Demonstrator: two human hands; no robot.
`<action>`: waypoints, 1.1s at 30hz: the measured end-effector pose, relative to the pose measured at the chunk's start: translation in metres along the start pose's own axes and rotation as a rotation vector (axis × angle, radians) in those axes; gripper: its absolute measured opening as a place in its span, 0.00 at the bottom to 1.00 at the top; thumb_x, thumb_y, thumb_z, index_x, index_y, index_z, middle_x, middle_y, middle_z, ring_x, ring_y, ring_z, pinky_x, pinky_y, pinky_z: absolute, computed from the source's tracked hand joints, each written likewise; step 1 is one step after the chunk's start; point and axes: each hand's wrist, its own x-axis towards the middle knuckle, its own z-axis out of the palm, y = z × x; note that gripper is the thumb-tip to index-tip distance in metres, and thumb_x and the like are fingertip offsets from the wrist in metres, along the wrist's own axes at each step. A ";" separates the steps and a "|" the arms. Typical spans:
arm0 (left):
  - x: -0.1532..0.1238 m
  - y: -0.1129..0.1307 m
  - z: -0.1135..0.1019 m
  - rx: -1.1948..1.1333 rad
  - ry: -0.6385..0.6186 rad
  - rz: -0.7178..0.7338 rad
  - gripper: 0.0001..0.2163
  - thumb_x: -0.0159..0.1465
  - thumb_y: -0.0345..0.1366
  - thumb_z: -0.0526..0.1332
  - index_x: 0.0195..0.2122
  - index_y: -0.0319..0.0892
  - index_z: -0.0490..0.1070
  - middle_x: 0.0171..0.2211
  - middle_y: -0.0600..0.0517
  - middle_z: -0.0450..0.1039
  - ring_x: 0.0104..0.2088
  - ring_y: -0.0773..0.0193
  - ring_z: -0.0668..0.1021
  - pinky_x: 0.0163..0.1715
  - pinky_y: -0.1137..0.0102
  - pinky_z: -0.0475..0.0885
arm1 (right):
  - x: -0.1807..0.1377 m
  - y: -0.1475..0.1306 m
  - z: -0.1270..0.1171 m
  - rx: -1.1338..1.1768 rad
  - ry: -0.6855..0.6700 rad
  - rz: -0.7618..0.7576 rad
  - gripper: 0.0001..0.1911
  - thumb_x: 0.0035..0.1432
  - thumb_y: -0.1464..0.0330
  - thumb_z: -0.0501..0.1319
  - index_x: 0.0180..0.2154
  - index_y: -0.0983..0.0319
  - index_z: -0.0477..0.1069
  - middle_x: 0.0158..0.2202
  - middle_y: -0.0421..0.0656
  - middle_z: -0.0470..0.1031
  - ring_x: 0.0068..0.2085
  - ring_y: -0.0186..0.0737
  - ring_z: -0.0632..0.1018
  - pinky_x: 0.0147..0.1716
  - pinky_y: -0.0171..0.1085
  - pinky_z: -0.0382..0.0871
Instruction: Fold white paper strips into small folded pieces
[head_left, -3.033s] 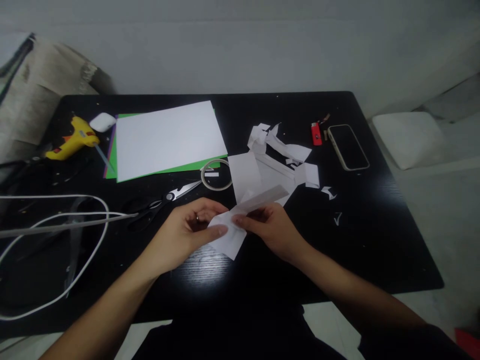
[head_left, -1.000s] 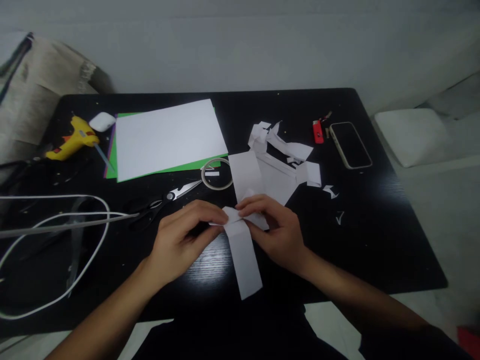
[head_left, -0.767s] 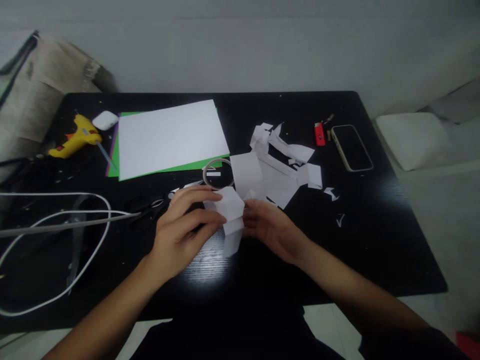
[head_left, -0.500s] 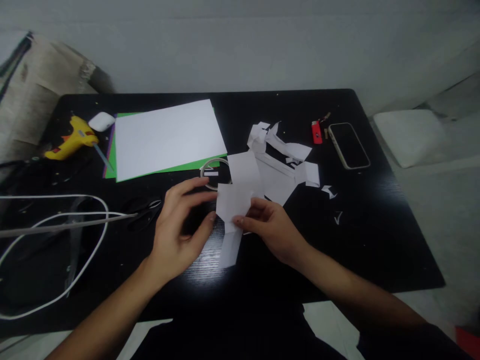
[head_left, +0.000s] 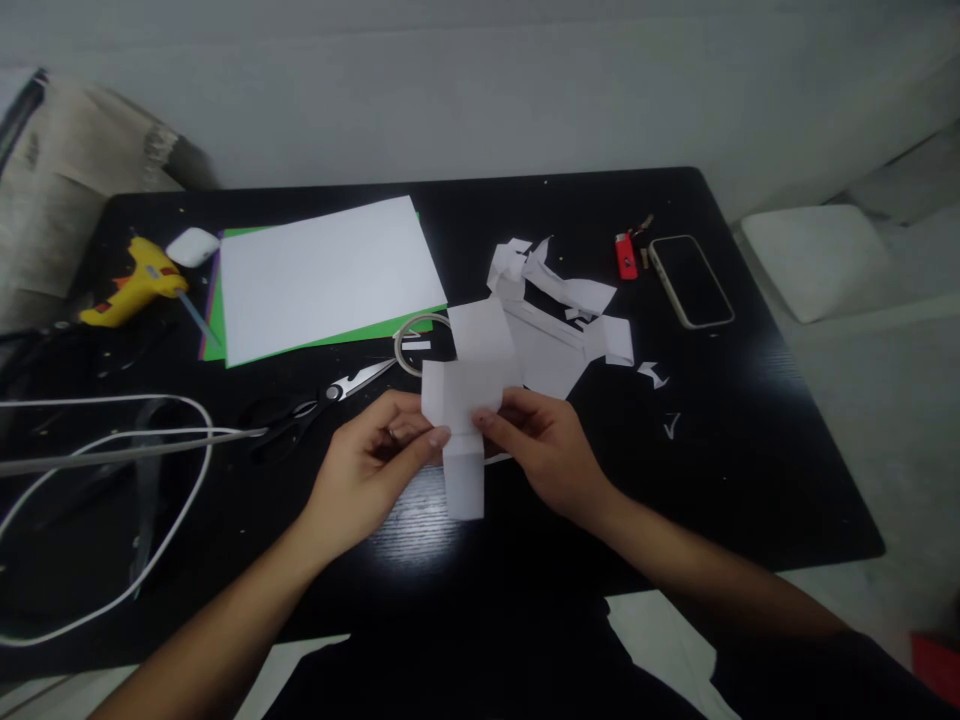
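A folded white paper piece (head_left: pixel 461 420) with creased panels is held upright above the black table (head_left: pixel 750 480), near its front middle. My left hand (head_left: pixel 375 470) pinches its left edge with thumb and fingers. My right hand (head_left: pixel 544 450) pinches its right edge the same way. One narrow panel of the paper hangs down between the two hands. Just behind the paper lie a flat white strip (head_left: pixel 484 330) and a heap of white paper offcuts (head_left: pixel 559 320).
Scissors (head_left: pixel 315 405) and a roll of clear tape (head_left: pixel 420 345) lie left of the hands. White and green sheets (head_left: pixel 322 275), a yellow glue gun (head_left: pixel 131 285) and a white case (head_left: pixel 191 247) sit at back left. A white cable (head_left: pixel 112 440) loops left. Red lighter (head_left: pixel 624 255) and phone (head_left: pixel 690 280) back right.
The paper went from lying as a long strip on the table to being lifted and folded. My left hand let go briefly, then pinched the left edge again.
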 end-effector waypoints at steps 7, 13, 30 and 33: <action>-0.001 0.000 -0.002 -0.013 0.006 -0.029 0.03 0.67 0.34 0.69 0.41 0.44 0.77 0.30 0.55 0.80 0.31 0.67 0.81 0.35 0.72 0.77 | -0.002 -0.001 0.000 -0.069 0.015 -0.042 0.15 0.57 0.54 0.75 0.33 0.58 0.82 0.30 0.39 0.80 0.33 0.38 0.81 0.35 0.38 0.79; -0.002 0.000 0.002 0.028 0.070 -0.006 0.02 0.66 0.33 0.70 0.39 0.43 0.78 0.27 0.57 0.75 0.27 0.70 0.74 0.28 0.75 0.72 | -0.003 -0.001 0.001 -0.069 0.005 -0.049 0.15 0.51 0.57 0.79 0.35 0.58 0.82 0.33 0.40 0.84 0.38 0.42 0.85 0.40 0.40 0.82; -0.003 -0.007 0.008 -0.162 0.017 0.001 0.11 0.65 0.30 0.71 0.46 0.45 0.75 0.32 0.56 0.74 0.32 0.69 0.75 0.36 0.74 0.74 | -0.005 0.005 0.002 -0.197 0.031 -0.205 0.11 0.54 0.62 0.78 0.34 0.59 0.81 0.29 0.38 0.81 0.30 0.36 0.80 0.32 0.35 0.77; -0.003 -0.006 0.006 -0.164 0.029 -0.039 0.11 0.65 0.31 0.71 0.47 0.45 0.75 0.30 0.57 0.71 0.30 0.70 0.72 0.34 0.76 0.72 | -0.003 0.003 0.000 -0.185 0.025 -0.153 0.11 0.56 0.60 0.77 0.34 0.59 0.82 0.30 0.40 0.82 0.32 0.39 0.81 0.33 0.37 0.77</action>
